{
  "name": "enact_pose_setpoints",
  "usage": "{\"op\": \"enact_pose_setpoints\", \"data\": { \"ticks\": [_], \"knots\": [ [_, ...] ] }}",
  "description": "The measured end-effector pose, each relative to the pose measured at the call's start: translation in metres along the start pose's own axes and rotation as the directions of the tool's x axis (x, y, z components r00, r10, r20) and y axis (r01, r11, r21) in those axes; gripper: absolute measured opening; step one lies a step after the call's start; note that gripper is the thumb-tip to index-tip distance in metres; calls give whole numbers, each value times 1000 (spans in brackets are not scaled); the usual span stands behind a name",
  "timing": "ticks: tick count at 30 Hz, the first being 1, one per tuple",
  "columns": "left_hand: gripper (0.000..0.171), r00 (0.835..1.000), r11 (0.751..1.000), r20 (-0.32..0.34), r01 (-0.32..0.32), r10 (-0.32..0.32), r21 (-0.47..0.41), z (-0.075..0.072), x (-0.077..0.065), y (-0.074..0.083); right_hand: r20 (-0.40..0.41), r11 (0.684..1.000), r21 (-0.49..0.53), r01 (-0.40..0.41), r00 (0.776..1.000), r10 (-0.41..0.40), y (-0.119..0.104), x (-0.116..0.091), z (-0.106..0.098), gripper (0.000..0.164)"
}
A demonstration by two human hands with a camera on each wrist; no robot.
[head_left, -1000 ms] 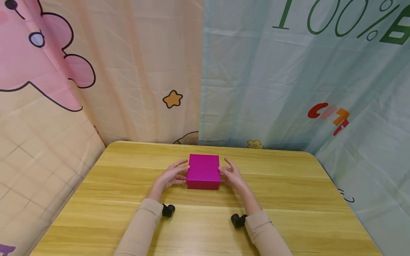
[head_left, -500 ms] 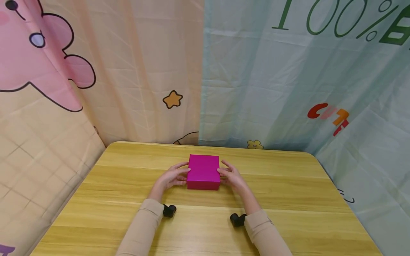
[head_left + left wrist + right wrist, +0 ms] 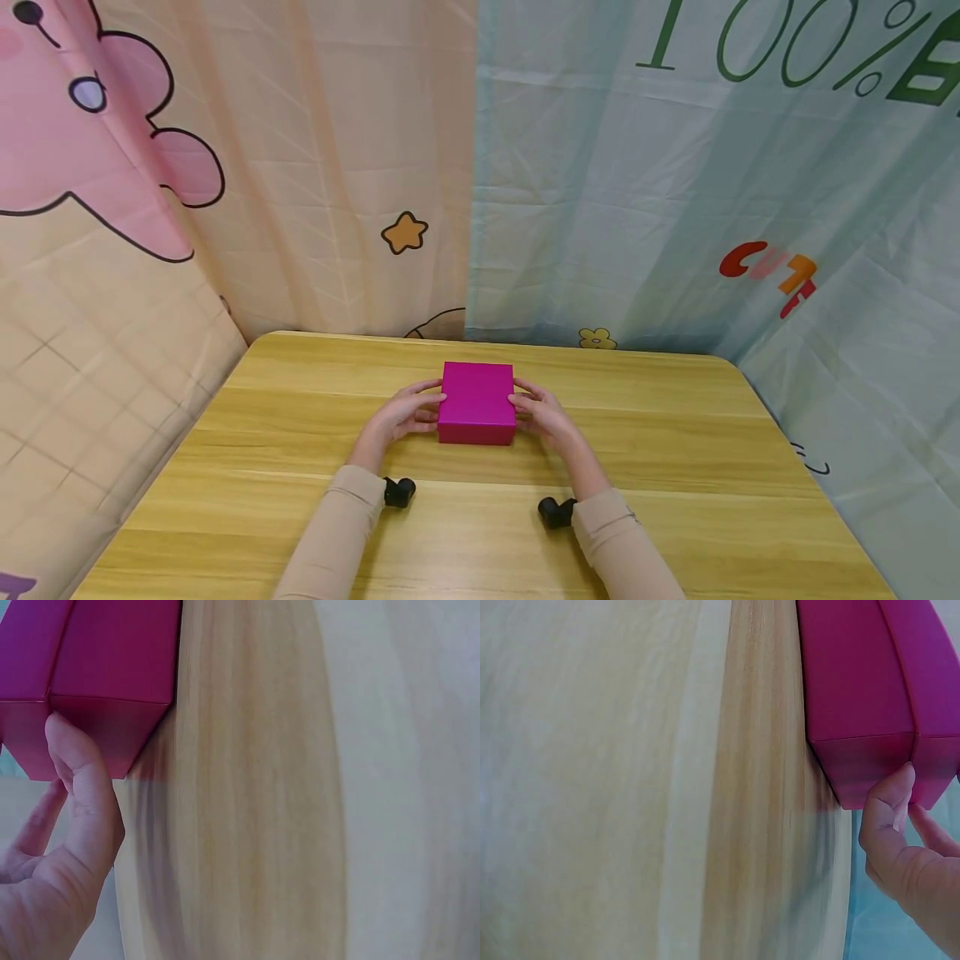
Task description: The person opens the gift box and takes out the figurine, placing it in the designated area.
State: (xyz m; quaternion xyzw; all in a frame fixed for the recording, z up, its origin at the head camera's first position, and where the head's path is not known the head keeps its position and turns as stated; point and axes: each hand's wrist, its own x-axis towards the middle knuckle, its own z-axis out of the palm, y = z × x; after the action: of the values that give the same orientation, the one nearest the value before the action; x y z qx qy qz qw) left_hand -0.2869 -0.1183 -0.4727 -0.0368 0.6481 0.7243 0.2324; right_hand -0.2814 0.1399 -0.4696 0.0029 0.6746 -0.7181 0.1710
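A glossy magenta box point(image 3: 477, 398) with its lid on sits flat on the table toward the far edge. From the left side my left hand point(image 3: 399, 415) holds it; in the left wrist view the thumb point(image 3: 81, 761) touches the box wall at the lid seam. My right hand point(image 3: 543, 414) grips the opposite side. Its thumb point(image 3: 889, 799) likewise lies at the seam in the right wrist view. Some of the other fingers reach along the sides and are partly hidden by the box. What the box contains cannot be seen.
The wooden table point(image 3: 675, 450) extends around the box on all sides. Behind it hangs a printed curtain point(image 3: 600, 192), close to the table's back edge. A black wrist camera point(image 3: 399, 492) sits at the left cuff and another black camera point(image 3: 556, 512) at the right cuff.
My left thumb and fingers have closed in on the box side. The right index finger, raised earlier, has come down against the box. The box itself stays in place, lid on.
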Motion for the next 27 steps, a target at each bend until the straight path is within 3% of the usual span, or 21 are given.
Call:
{"op": "enact_pose_setpoints", "data": {
  "ticks": [15, 27],
  "knots": [
    [57, 1000, 1000, -16, 18, -18, -3, 1, -2, 6, -53, 997, 67, -37, 998, 41, -9, -4, 6, 52],
    [57, 1000, 999, -5, 4, -4, -31, 3, -5, 12, -69, 999, 33, -21, 997, 23, -15, -5, 5, 52]
  ]
}}
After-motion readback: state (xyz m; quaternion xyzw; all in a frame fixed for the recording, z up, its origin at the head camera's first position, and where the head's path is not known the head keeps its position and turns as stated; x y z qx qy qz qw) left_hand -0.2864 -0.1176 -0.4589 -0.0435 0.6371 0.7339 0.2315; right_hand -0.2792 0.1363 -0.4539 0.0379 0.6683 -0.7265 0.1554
